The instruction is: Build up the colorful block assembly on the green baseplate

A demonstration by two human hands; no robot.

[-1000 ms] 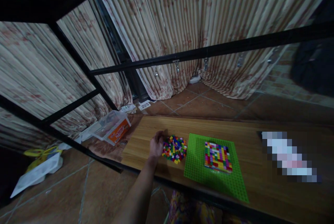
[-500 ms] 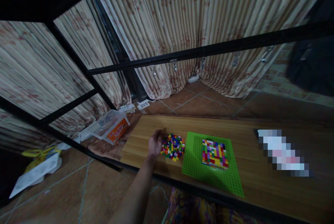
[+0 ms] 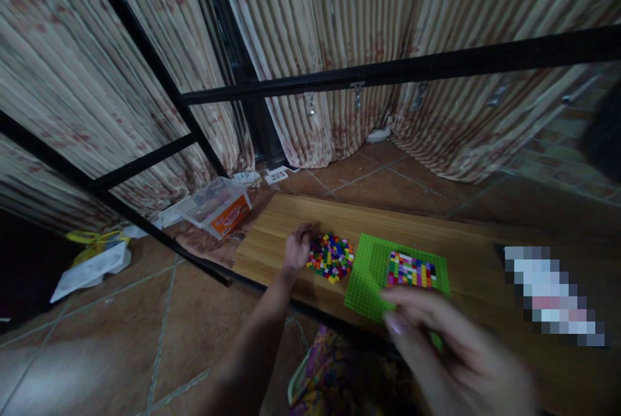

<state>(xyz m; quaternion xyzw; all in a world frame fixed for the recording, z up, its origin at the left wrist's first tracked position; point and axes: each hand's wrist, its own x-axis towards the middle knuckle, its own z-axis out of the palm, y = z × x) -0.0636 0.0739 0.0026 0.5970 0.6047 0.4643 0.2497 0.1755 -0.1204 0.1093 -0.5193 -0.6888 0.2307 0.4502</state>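
Observation:
A heap of small multicoloured building bricks point(image 3: 332, 257) lies on the wooden table. My left hand point(image 3: 297, 249) rests at its left edge, fingers loosely curled and apart, no brick visible in them. To the right lies a green studded baseplate point(image 3: 366, 273) bearing a block of bricks point(image 3: 411, 268) in many colours. My right hand point(image 3: 456, 345) hovers above the plate's near side, close to the camera and blurred. A gap shows between its thumb and forefinger, with nothing seen in it. This hand hides the block's near edge and part of the plate.
A clear plastic box point(image 3: 216, 206) with an orange label stands beyond the table's left end. Black metal bars point(image 3: 388, 66) run behind and left of the wooden table point(image 3: 276, 222). A pixelated object point(image 3: 553, 296) lies at the right.
My right hand has come into view from below right, over the baseplate. The left hand stays beside the heap. The whole view has shifted slightly.

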